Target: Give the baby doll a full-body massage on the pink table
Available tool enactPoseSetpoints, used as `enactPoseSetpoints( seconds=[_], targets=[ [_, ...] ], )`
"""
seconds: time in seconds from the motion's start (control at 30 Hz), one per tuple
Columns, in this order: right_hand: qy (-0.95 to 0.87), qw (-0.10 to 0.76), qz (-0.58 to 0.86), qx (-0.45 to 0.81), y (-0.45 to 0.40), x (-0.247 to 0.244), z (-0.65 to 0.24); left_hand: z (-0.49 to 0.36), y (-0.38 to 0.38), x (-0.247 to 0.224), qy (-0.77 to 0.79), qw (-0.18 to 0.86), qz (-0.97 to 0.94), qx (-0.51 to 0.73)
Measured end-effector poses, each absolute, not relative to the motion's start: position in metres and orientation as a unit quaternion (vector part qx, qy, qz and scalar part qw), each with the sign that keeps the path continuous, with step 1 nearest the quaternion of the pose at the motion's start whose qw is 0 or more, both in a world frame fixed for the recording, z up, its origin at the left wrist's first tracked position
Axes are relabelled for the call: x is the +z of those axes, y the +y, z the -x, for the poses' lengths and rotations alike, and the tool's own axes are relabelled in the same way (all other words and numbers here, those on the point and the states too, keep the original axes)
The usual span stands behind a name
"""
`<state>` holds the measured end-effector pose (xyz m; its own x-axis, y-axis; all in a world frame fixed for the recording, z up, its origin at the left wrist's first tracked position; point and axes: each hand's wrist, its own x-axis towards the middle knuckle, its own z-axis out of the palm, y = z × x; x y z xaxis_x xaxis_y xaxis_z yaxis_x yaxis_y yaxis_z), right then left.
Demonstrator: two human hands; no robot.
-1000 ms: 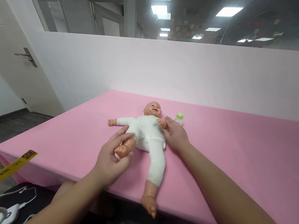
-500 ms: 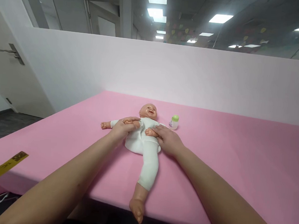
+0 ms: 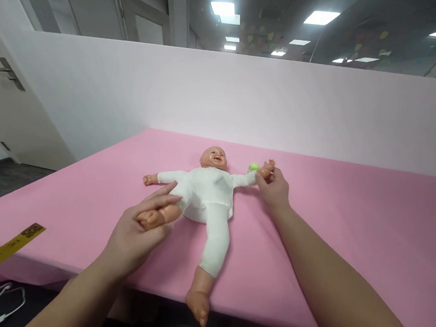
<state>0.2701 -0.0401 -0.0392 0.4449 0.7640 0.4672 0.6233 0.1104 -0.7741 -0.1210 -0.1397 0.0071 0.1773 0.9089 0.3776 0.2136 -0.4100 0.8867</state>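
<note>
A bald doll of tan plastic and white cloth (image 3: 209, 187) lies face up on the pink cloth-covered table (image 3: 334, 229), the half-curled left hand (image 3: 133, 230) holding one plastic lower leg, the right hand (image 3: 275, 190) closed around one plastic forearm near a rounded light-green cap (image 3: 254, 166)

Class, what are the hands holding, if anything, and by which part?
The left hand holds the doll by one foot; the right hand holds it by one wrist.

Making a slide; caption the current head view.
Left hand holds a doll's foot, right hand its arm, above pink cloth.
</note>
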Motion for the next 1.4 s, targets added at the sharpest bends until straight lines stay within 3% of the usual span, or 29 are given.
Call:
enactPoseSetpoints(
  seconds=[0.2, 0.47, 0.7, 0.9, 1.03, 1.23, 1.4],
  targets=[
    [-0.432, 0.48, 0.743, 0.175, -0.028, -0.051, -0.304, 0.143, -0.18, -0.024, 0.456, 0.314, -0.704, 0.445],
    [-0.473, 0.38, 0.78, 0.153, -0.024, -0.056, -0.308, 0.144, -0.212, -0.032, 0.468, 0.253, -0.722, 0.443],
    [-0.473, 0.391, 0.771, 0.169, -0.032, -0.052, -0.312, 0.148, -0.215, -0.026, 0.447, 0.239, -0.727, 0.463],
    [-0.585, 0.476, 0.652, 0.08, -0.048, -0.037, -0.26, 0.133, -0.191, -0.002, 0.437, 0.295, -0.721, 0.451],
    [-0.737, 0.387, 0.554, 0.016, -0.061, -0.029, -0.216, 0.114, -0.161, 0.018, 0.43, 0.324, -0.726, 0.428],
    [-0.835, 0.246, 0.48, -0.108, -0.065, -0.03, -0.193, 0.088, -0.109, 0.016, 0.417, 0.281, -0.778, 0.377],
    [-0.837, 0.225, 0.49, -0.096, -0.066, -0.03, -0.195, 0.072, -0.092, -0.008, 0.411, 0.246, -0.795, 0.371]
  ],
)
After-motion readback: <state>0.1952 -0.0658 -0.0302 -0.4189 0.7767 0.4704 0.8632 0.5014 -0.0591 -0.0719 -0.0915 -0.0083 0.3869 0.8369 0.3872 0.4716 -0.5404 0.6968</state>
